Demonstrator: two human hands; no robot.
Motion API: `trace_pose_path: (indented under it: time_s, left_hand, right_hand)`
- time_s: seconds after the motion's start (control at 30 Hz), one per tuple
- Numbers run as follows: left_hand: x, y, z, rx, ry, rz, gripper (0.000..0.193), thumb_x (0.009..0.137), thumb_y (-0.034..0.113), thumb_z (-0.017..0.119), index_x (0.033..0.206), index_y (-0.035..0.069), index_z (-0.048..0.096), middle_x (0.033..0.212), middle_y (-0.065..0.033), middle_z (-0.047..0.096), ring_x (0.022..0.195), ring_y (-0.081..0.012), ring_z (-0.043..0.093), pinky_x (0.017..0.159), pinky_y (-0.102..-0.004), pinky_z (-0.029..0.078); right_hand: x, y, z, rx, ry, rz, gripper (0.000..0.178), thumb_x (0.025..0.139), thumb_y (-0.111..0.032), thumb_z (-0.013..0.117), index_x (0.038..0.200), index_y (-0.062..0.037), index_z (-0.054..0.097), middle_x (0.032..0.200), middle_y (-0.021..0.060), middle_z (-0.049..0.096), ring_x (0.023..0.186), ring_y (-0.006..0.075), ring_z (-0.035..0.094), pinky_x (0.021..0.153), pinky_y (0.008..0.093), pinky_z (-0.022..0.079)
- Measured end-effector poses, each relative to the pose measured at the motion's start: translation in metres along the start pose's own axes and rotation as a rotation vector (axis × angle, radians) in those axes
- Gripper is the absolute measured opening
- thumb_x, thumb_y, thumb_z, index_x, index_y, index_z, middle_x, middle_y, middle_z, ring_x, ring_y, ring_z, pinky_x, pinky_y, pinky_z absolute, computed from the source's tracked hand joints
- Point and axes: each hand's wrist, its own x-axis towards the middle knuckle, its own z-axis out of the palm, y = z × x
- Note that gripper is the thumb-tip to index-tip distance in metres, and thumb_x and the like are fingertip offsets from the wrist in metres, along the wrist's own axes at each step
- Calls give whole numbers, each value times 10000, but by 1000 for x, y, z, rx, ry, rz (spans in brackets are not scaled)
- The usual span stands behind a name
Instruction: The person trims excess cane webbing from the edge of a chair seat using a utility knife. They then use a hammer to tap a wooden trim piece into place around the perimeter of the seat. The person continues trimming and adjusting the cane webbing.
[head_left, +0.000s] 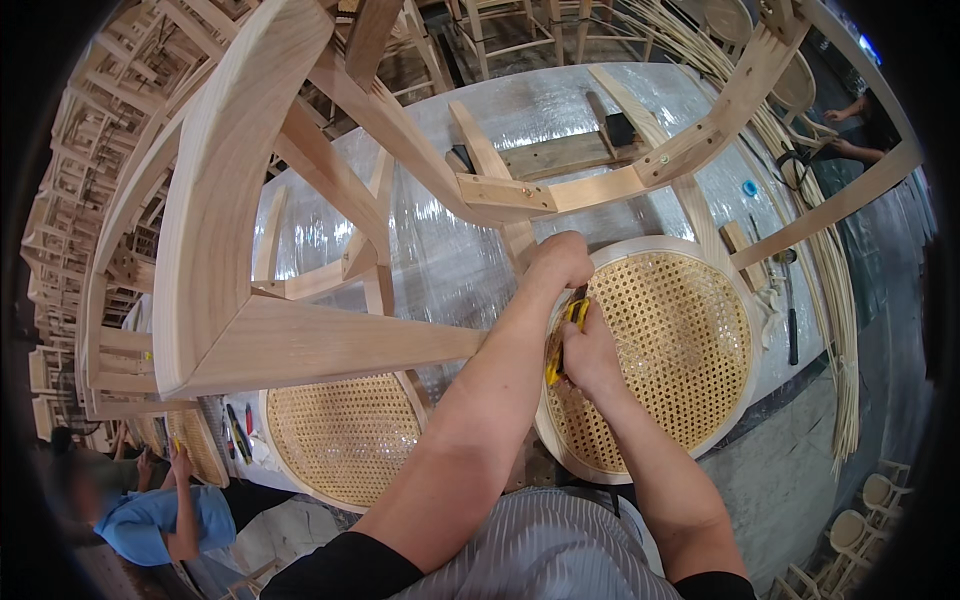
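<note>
A round woven cane seat [665, 350] in a pale wood ring lies in front of me, joined to a bare wooden chair frame [600, 190] that rises beyond it. My right hand [592, 350] grips a yellow-and-black utility knife [574, 318] over the left part of the cane. Just beyond the knife's far end, my left hand [562, 260] is closed at the seat's upper left rim. Its fingers are turned away, so what they hold is hidden.
A second cane seat [345, 430] stands at left, with a large wooden frame [320, 345] reaching over the table. Plastic film [430, 240] covers the table. Cane strips [835, 330] and a hammer [792, 310] lie at right. A co-worker in blue [170, 525] works at lower left.
</note>
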Motion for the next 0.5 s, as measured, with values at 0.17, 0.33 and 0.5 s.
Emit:
trace_pose_path:
  time_s: [0.17,0.33,0.5]
  left_hand:
    - [-2,5,-2,18,-16,7,226,867,73,599,914,-39,790,820,-238,768,648,-335,759,614,-457,615]
    - [-5,-1,-5,-5,1,10,224,862,65,598,896,-49,788,789,-237,760,644,-337,760,618,-457,615]
    - [-8,9,-5,-2,-18,16,227,868,68,599,897,-61,783,794,-244,759,649,-341,761,613,-459,614]
  right_hand:
    - [-4,1,1,-19,33,-33,547,1019,-180,529,1514,11,395,1143,385,712,1089,558,707,990,584,540]
    - [-12,-15,3,-12,18,-8,563,1018,-182,527,1516,33,377,1125,392,712,1074,569,706,982,589,540]
    - [-15,-11,6,4,23,48,602,1007,-148,538,1564,20,386,1238,364,691,1158,517,696,1033,528,528]
